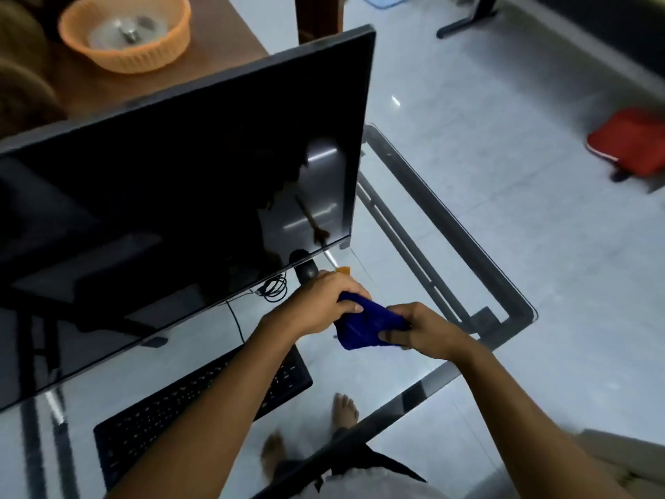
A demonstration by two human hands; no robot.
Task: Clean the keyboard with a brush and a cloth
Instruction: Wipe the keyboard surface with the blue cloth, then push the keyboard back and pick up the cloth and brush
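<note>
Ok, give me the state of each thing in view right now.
Dark blue cloth: bunched, held off the desk by both hands.
Left hand: gripping the cloth.
Right hand: gripping the cloth.
Black keyboard: flat on the glass desk, untouched.
Black monitor: screen dark.

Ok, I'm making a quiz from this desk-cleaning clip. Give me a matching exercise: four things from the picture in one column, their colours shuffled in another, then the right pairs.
Things:
1. cloth
2. basket
3. keyboard
4. cushion

Colours:
A. red
B. black
C. blue
D. orange

Pairs: 1-C, 2-D, 3-B, 4-A. Both the left hand and the right hand grip the cloth above the glass desk.
</note>
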